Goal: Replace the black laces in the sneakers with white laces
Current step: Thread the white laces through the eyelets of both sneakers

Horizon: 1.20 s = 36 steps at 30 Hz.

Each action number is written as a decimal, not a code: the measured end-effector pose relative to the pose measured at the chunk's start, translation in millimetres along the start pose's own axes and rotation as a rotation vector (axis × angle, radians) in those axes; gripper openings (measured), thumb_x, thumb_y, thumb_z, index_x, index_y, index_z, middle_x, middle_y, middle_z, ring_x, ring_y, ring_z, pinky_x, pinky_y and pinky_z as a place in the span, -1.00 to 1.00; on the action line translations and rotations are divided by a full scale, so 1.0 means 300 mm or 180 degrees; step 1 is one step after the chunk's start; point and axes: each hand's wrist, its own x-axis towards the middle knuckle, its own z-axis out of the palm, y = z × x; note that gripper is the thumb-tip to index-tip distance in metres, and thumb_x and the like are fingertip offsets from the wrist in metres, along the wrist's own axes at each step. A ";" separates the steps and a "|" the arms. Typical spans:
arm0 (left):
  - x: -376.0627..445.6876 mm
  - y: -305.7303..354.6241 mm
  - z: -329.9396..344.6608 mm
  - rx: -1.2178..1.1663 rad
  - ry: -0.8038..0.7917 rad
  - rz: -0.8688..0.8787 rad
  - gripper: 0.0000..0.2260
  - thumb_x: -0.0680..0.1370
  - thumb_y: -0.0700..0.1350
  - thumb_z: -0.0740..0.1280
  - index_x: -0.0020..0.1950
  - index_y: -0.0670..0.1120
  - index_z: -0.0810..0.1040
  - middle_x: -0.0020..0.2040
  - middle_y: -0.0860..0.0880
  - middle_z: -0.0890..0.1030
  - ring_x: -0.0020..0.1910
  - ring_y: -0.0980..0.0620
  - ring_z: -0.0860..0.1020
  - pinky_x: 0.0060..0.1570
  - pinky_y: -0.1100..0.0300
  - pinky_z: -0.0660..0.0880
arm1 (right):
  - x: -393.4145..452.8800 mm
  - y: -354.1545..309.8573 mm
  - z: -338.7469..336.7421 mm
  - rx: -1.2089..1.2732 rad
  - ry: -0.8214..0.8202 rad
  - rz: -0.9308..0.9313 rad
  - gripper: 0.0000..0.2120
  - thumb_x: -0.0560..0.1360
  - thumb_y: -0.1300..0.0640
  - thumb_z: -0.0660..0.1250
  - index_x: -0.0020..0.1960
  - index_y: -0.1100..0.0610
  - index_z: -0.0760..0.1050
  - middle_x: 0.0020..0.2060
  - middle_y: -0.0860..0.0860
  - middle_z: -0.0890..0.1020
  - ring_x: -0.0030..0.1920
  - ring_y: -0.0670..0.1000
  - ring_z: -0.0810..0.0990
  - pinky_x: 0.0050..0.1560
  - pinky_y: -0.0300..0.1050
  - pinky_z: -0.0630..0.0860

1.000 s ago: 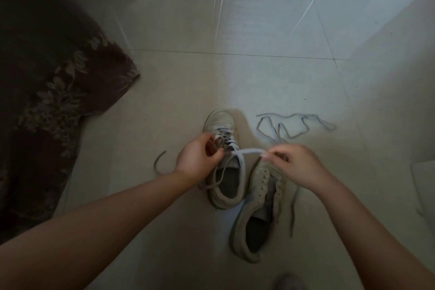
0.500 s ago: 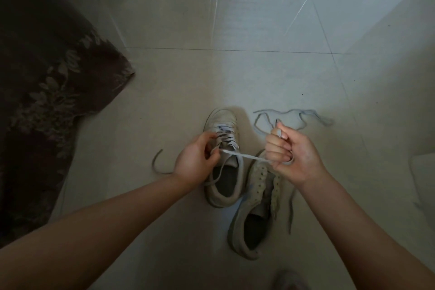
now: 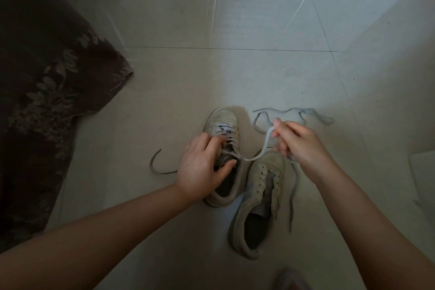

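Two pale sneakers lie on the tiled floor. The left sneaker (image 3: pixel 223 125) stands upright and has a white lace (image 3: pixel 263 148) threaded through its lower eyelets. My left hand (image 3: pixel 202 167) rests on that shoe's collar and tongue, holding it steady. My right hand (image 3: pixel 296 143) pinches the free end of the white lace, which runs slack from the shoe up to my fingers. The right sneaker (image 3: pixel 256 205) lies tilted on its side with bare eyelets. A dark lace (image 3: pixel 294 113) lies loose on the floor beyond my right hand.
A dark floral fabric (image 3: pixel 47 92) covers the left side of the view. Another lace end (image 3: pixel 157 167) curls on the floor left of my left hand, and a lace (image 3: pixel 293 198) trails beside the right sneaker. A pale flat object (image 3: pixel 423 176) sits at the right edge.
My right hand has risen and moved to the far right with the white lace, which now hangs slack. My left hand has shifted from pinching the lace to gripping the shoe's collar.
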 end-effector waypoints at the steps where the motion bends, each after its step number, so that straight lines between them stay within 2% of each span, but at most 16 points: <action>1: 0.013 0.011 -0.003 -0.0053 -0.0054 0.0131 -0.49 0.40 0.22 0.29 0.24 -0.05 0.49 -0.03 -0.04 0.47 -0.03 -0.04 0.45 -0.07 0.12 0.39 | -0.011 -0.018 0.008 -0.0088 -0.0273 -0.0047 -0.72 0.57 0.00 0.25 -0.24 0.10 0.55 -0.58 -0.12 0.41 -0.50 -0.15 0.38 -0.14 -0.10 0.50; 2: 0.030 0.024 -0.006 -0.0099 -0.0131 0.0302 -0.45 0.39 0.23 0.30 0.28 -0.05 0.48 0.03 -0.05 0.48 0.02 -0.03 0.44 -0.04 0.12 0.39 | -0.021 -0.034 0.019 -0.0284 -0.0574 -0.0136 -0.74 0.57 0.01 0.24 -0.20 0.10 0.57 -0.58 -0.17 0.43 -0.51 -0.21 0.38 -0.15 -0.15 0.49; 4: 0.055 0.059 -0.010 -0.0108 -0.0220 0.0657 -0.55 0.42 0.19 0.28 0.19 -0.06 0.53 0.07 -0.05 0.51 0.08 -0.05 0.42 -0.04 0.11 0.34 | -0.035 -0.059 0.041 -0.0596 -0.1098 -0.0365 -0.78 0.56 0.03 0.26 -0.16 0.10 0.59 -0.57 -0.23 0.46 -0.48 -0.24 0.41 -0.20 -0.24 0.45; 6: 0.067 0.077 -0.007 -0.0009 -0.0174 0.0915 -0.74 0.50 0.07 0.22 -0.03 -0.08 0.57 -0.06 -0.04 0.56 0.01 -0.07 0.47 -0.11 0.10 0.27 | -0.029 -0.057 0.050 -0.0816 -0.1264 -0.0529 -0.81 0.52 0.02 0.33 -0.21 0.06 0.61 -0.51 -0.13 0.50 -0.42 -0.20 0.42 -0.23 -0.16 0.42; 8: 0.080 0.067 -0.017 0.0041 -0.0163 0.0738 -0.79 0.52 0.00 0.18 -0.12 -0.06 0.54 -0.17 -0.01 0.57 -0.09 -0.08 0.53 -0.13 0.11 0.23 | -0.007 -0.030 0.032 -0.1186 -0.1266 -0.0586 -0.83 0.49 0.02 0.38 -0.24 0.06 0.60 -0.40 0.01 0.59 -0.33 -0.13 0.50 -0.20 -0.08 0.44; 11: 0.102 0.034 -0.049 -0.0328 -0.0355 0.0369 -0.70 0.47 0.06 0.19 0.09 -0.04 0.53 -0.07 0.05 0.61 0.00 -0.03 0.55 -0.02 0.10 0.33 | -0.001 -0.007 0.012 -0.1181 -0.1291 -0.0474 -0.84 0.54 0.06 0.31 -0.19 0.06 0.58 -0.33 -0.03 0.63 -0.27 -0.16 0.60 -0.14 -0.16 0.48; 13: 0.110 0.048 -0.062 -0.0496 -0.0751 0.0550 -0.54 0.43 0.10 0.23 0.28 -0.04 0.45 0.05 0.04 0.60 0.12 0.01 0.51 0.09 0.10 0.37 | -0.004 -0.001 0.026 -0.1092 -0.1305 -0.0527 -0.82 0.57 0.08 0.26 -0.18 0.03 0.56 -0.35 -0.08 0.63 -0.26 -0.15 0.61 -0.08 -0.16 0.50; 14: 0.109 0.062 -0.061 -0.0519 -0.0832 0.0651 -0.53 0.44 0.10 0.22 0.30 -0.05 0.44 0.06 0.03 0.60 0.12 0.00 0.51 0.09 0.11 0.36 | -0.007 -0.003 0.038 -0.1105 -0.1352 -0.0583 -0.80 0.57 0.08 0.25 -0.20 0.03 0.54 -0.38 -0.08 0.62 -0.29 -0.13 0.60 -0.08 -0.14 0.50; 19: 0.141 0.055 -0.069 -0.0314 -0.0788 0.0796 -0.81 0.51 0.03 0.21 -0.05 -0.02 0.55 -0.25 0.02 0.61 -0.19 -0.03 0.58 -0.14 0.22 0.26 | 0.008 -0.018 0.027 -0.1121 -0.1405 -0.0514 -0.84 0.55 0.07 0.29 -0.18 0.00 0.56 -0.47 -0.08 0.55 -0.43 -0.10 0.53 -0.26 -0.14 0.47; 23: 0.167 0.019 -0.089 -0.0143 -0.0293 0.0432 -0.86 0.52 0.00 0.27 -0.13 -0.04 0.57 -0.33 -0.01 0.62 -0.32 -0.07 0.60 -0.22 0.22 0.33 | -0.001 0.008 0.001 -0.1432 -0.1208 -0.0645 -0.79 0.58 0.05 0.24 -0.21 -0.03 0.55 -0.35 -0.09 0.64 -0.28 0.03 0.60 -0.16 -0.06 0.49; 26: 0.168 0.021 -0.091 0.0079 -0.0013 0.0425 -0.78 0.52 0.02 0.18 -0.11 -0.04 0.58 -0.35 -0.02 0.61 -0.34 -0.06 0.59 -0.22 0.17 0.39 | -0.005 0.044 0.030 -0.1974 -0.1162 -0.0903 -0.74 0.59 -0.02 0.18 -0.24 -0.10 0.51 -0.25 -0.05 0.56 -0.19 0.01 0.53 -0.15 -0.09 0.41; 28: 0.177 0.037 -0.097 0.0150 0.0156 0.0419 -0.76 0.50 0.01 0.16 -0.10 -0.03 0.59 -0.37 -0.02 0.61 -0.35 -0.05 0.59 -0.25 0.17 0.36 | -0.004 0.073 0.052 -0.2662 -0.1100 -0.1320 -0.72 0.57 -0.09 0.20 -0.23 -0.01 0.53 -0.16 -0.01 0.50 -0.06 0.02 0.46 -0.04 -0.10 0.38; 30: 0.189 0.054 -0.107 0.0172 0.0268 0.0380 -0.76 0.49 0.00 0.16 -0.08 -0.01 0.60 -0.37 -0.02 0.61 -0.35 -0.05 0.59 -0.26 0.16 0.30 | -0.003 0.092 0.068 -0.3171 -0.0971 -0.1542 -0.60 0.51 -0.21 0.14 -0.19 0.07 0.57 -0.11 0.01 0.49 0.01 0.05 0.39 0.03 -0.06 0.37; 32: 0.194 0.076 -0.124 -0.0023 0.0305 0.0189 -0.77 0.50 0.00 0.18 0.00 0.01 0.60 -0.35 0.01 0.61 -0.32 -0.06 0.60 -0.25 0.18 0.34 | -0.004 0.089 0.083 -0.3039 -0.0963 -0.1456 -0.58 0.51 -0.22 0.14 -0.20 0.07 0.56 -0.17 0.00 0.46 -0.06 0.04 0.44 -0.04 -0.05 0.42; 34: 0.202 0.093 -0.136 -0.0501 0.0244 -0.0295 -0.82 0.52 -0.01 0.27 0.09 0.01 0.54 -0.30 0.08 0.60 -0.28 -0.04 0.61 -0.23 0.16 0.46 | -0.002 0.080 0.090 -0.2577 -0.1091 -0.1125 -0.68 0.54 -0.08 0.24 -0.26 0.10 0.49 -0.28 0.01 0.48 -0.21 0.03 0.50 -0.15 -0.05 0.45; 36: 0.214 0.103 -0.143 -0.1091 0.0202 -0.0817 -0.82 0.51 0.00 0.34 0.05 -0.01 0.44 -0.23 0.13 0.59 -0.28 0.01 0.60 -0.22 0.10 0.53 | -0.004 0.074 0.089 -0.2218 -0.1075 -0.0765 -0.69 0.56 0.01 0.26 -0.28 0.16 0.45 -0.36 0.04 0.56 -0.32 0.01 0.55 -0.25 -0.06 0.46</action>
